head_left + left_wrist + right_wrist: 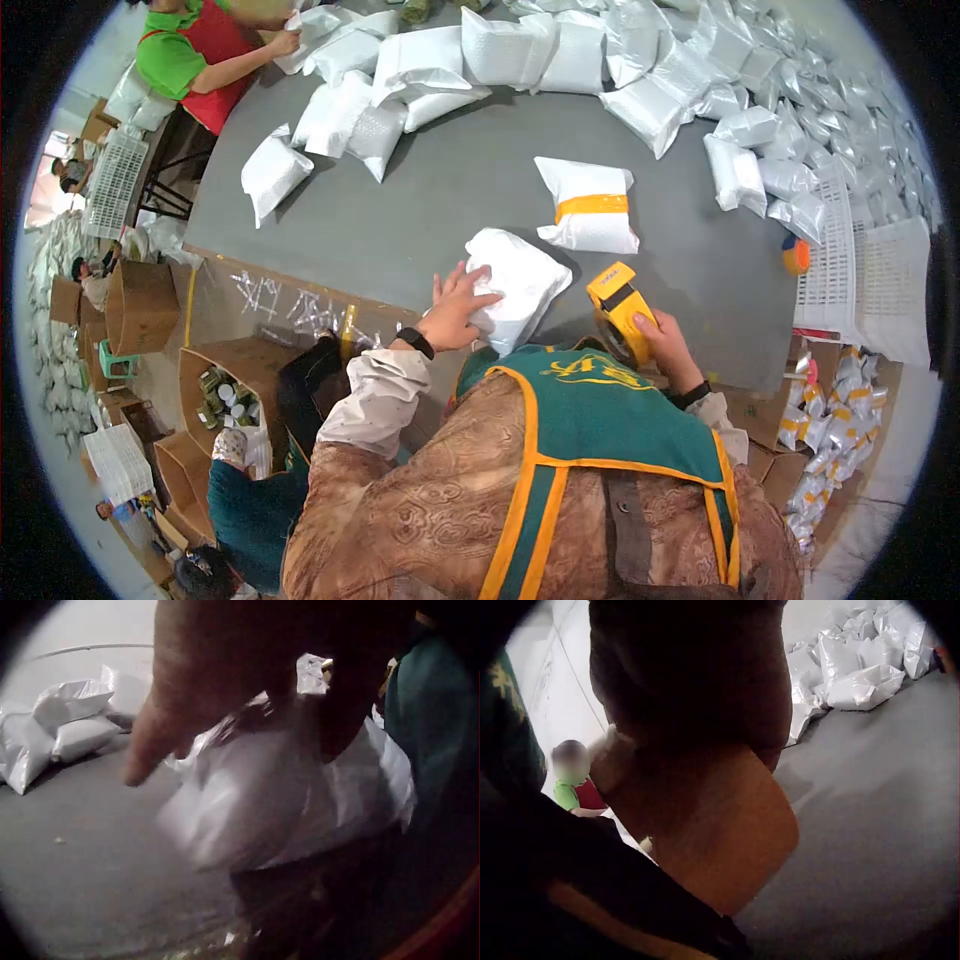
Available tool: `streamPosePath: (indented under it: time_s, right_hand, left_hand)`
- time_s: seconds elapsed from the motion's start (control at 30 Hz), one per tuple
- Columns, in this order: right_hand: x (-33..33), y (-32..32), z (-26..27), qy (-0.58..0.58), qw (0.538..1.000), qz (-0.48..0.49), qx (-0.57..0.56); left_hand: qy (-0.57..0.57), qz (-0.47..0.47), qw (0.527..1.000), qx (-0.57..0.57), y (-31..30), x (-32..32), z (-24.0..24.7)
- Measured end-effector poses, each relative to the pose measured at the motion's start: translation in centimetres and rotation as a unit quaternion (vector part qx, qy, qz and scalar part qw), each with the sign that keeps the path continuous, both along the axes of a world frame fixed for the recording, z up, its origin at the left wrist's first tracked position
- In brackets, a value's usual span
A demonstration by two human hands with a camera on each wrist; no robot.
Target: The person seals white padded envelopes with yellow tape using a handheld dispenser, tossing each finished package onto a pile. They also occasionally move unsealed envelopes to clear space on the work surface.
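A white plastic package point(520, 285) lies at the near table edge against the green vest. My left hand point(456, 308) rests on its left side with fingers spread; in the left wrist view that hand point(225, 682) is over the crinkled package point(247, 802). My right hand point(668, 345) grips a yellow tape dispenser point(620, 300) just right of the package. The right wrist view shows the dark right hand point(690, 675) and an orange-brown surface point(720, 817) below it. Farther back lies a package with an orange tape band point(592, 205).
White packages point(430, 62) line the table's point(450, 170) far side, with a large heap at the right. An orange tape roll point(796, 255) sits by white crates point(885, 280) at the right edge. Another person point(205, 65) stands at the far left; cartons point(145, 305) stand lower left.
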State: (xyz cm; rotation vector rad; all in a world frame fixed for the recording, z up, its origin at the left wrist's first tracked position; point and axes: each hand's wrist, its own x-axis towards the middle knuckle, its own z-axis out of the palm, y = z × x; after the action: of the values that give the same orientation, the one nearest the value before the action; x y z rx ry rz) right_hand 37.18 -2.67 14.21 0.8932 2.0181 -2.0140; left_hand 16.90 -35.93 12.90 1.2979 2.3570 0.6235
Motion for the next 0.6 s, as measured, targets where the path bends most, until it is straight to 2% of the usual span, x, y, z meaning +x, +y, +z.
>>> streamPosePath:
  time_s: [0.03,0.07,0.13,0.17,0.2,0.27,0.37,0.43,0.57,0.6]
  right_hand:
    - [-0.8,-0.3,0.3,0.016,1.0,0.001,-0.01]
    - [-1.4,-0.8,0.7,0.031,0.999,0.002,-0.023]
    - [-2.1,-1.3,0.4,0.037,0.998,0.019,-0.042]
    - [-2.4,-1.5,0.4,0.03,0.998,0.035,-0.049]
    - [-2.8,-1.9,0.4,0.023,0.997,0.051,-0.058]
    - [-3.6,-3.0,0.8,0.023,0.993,0.087,-0.073]
    - [-4.4,-4.6,1.9,0.009,0.99,0.037,-0.138]
    - [-4.7,-4.3,1.7,0.028,0.993,0.082,-0.085]
    - [-5.5,-4.7,3.3,0.067,0.986,0.147,0.031]
    - [-5.4,-4.6,3.1,0.079,0.986,0.145,0.03]
  left_hand:
    - [0.019,0.0,1.0,0.016,0.7,-0.3,0.7]
    - [0.001,0.023,0.995,0.095,1.4,-0.4,1.2]
    - [-0.226,0.114,0.957,0.143,3.4,-0.5,1.4]
    - [-0.335,0.159,0.914,0.164,4.6,-0.1,1.4]
    - [-0.422,0.218,0.852,0.221,5.7,1.0,1.1]
    - [-0.522,0.244,0.789,0.214,7.4,1.9,1.2]
    - [-0.638,0.275,0.681,0.233,8.3,1.7,0.6]
    - [-0.693,0.284,0.614,0.248,8.7,1.2,1.0]
    - [-0.692,0.298,0.607,0.252,10.1,0.6,3.2]
    - [-0.685,0.307,0.61,0.254,10.1,0.6,3.1]
